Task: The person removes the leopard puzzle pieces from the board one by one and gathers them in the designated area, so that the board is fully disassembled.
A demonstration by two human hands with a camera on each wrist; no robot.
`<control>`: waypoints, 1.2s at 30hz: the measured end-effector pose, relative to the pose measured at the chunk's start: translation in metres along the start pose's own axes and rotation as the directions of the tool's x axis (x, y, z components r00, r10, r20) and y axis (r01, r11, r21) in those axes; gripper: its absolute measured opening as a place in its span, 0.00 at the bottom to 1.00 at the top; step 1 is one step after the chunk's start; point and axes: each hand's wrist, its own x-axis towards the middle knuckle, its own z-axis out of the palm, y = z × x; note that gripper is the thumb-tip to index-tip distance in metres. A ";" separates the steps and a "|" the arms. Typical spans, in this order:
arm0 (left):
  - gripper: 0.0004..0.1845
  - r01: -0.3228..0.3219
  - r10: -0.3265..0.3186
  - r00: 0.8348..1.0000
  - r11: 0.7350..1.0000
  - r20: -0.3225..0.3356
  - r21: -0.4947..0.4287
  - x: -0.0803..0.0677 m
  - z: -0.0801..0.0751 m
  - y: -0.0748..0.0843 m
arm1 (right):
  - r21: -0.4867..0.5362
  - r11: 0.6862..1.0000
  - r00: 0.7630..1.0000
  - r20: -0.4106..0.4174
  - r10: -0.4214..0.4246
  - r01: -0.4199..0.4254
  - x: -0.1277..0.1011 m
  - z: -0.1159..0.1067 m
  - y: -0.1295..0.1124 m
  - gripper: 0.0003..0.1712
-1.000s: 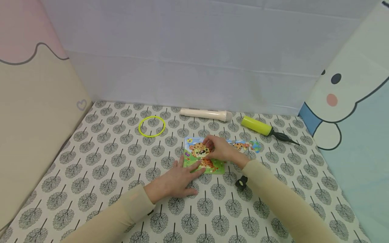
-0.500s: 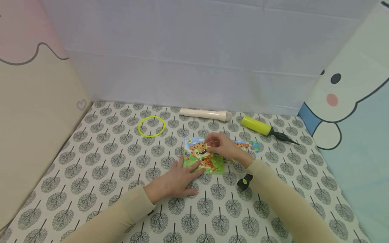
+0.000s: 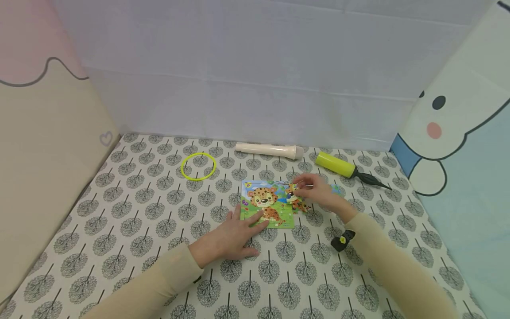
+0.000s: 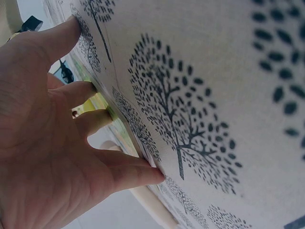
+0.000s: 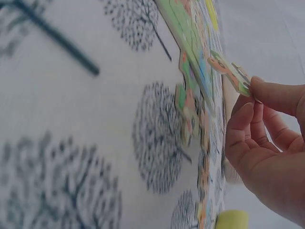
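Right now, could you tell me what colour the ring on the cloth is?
The ring is yellow-green, clearest in the head view.

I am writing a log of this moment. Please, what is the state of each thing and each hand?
Puzzle board: flat on cloth, partly filled.
Puzzle piece: lifted, pinched.
Left hand: flat, fingertips on the board.
Right hand: pinches the piece.
Yellow ring: lying flat.
Flashlight: lying on its side.
Yellow pump: lying on its side.

We look down from head height; our wrist views skim the cloth [image 3: 119, 230], sharing the puzzle board [image 3: 266, 204] up close.
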 end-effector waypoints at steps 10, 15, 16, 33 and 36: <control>0.44 -0.014 0.014 1.000 1.000 -0.012 0.009 -0.001 0.001 0.000 | -0.120 0.989 0.993 -0.089 0.074 -0.084 -0.030 -0.035 0.018 0.18; 0.43 -0.016 0.016 1.000 1.000 -0.016 0.008 -0.002 0.000 0.000 | -0.083 0.989 0.987 -0.112 0.114 -0.124 -0.039 -0.042 0.023 0.19; 0.43 -0.016 0.017 1.000 1.000 -0.016 0.010 -0.001 0.000 0.000 | -0.079 0.989 0.987 -0.111 0.117 -0.127 -0.040 -0.043 0.024 0.20; 0.44 -0.015 0.015 1.000 1.000 -0.008 0.016 0.000 0.001 0.000 | -0.172 0.972 0.983 -0.117 0.144 -0.163 -0.044 -0.040 0.030 0.17; 0.43 -0.018 0.018 1.000 1.000 -0.010 0.015 0.000 0.001 0.000 | -0.240 0.958 0.982 -0.137 0.127 -0.157 -0.044 -0.038 0.031 0.15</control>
